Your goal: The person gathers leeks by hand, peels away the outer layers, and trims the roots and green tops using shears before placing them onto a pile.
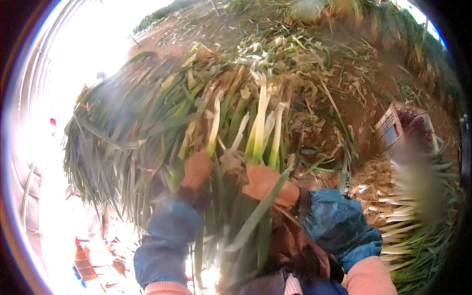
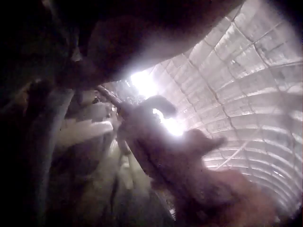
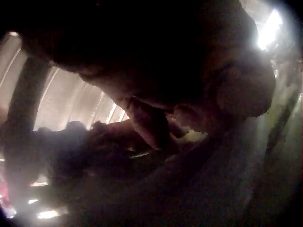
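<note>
In the head view a big heap of leeks (image 1: 147, 113) lies before me, green leaves toward the left and near side. Several pale stalks (image 1: 260, 123) point away from me just beyond my hands. My right hand (image 1: 270, 184), fingers curled, grips a leek whose long green leaf (image 1: 263, 209) slants across it toward my body. Close by, my left hand (image 1: 197, 169) is curled at a leek stalk, slightly blurred. A shrivelled tan tuft (image 1: 232, 162) sits between both hands. Both wrist views are dark; a thin stem (image 2: 110, 96) spans between the hands in the left one.
Cleaned leeks (image 1: 400, 228) lie in a row at the right, white ends inward. Beyond them stands a pale plastic crate (image 1: 391, 130). Dry peelings (image 1: 314, 93) cover the soil ahead. Ribbed greenhouse sheeting (image 2: 251, 113) arches overhead.
</note>
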{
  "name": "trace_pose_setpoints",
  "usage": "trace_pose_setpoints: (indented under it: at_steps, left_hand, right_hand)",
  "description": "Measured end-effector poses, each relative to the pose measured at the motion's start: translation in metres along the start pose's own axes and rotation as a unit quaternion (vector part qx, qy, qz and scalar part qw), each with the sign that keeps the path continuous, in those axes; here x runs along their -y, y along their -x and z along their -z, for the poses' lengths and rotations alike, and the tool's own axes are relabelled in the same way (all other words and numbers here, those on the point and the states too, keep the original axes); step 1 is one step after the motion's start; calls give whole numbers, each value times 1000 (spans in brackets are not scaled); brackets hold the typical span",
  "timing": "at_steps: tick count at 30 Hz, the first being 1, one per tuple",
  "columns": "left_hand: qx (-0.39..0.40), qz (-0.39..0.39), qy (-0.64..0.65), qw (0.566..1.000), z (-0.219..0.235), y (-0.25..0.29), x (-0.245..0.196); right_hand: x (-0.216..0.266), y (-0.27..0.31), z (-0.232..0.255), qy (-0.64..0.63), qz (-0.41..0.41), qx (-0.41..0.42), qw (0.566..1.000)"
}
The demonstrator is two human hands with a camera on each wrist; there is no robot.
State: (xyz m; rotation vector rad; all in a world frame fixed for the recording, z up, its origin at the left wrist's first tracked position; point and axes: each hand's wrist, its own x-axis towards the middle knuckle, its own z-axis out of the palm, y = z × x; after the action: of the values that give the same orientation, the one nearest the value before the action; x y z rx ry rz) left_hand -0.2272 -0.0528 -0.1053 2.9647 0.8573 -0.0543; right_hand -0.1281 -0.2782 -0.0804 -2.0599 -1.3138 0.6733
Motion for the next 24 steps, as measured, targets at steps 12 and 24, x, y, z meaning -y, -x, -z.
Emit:
trace_pose_setpoints:
  at_steps: [12,24]
  left_hand:
    - [78,46,153,984,7,127,-22]
    - [90,102,259,956,-11,161,-24]
  right_hand:
    - [20,6,3,66,-51,20,996]
    - [25,-5,-12,84,8,-38,996]
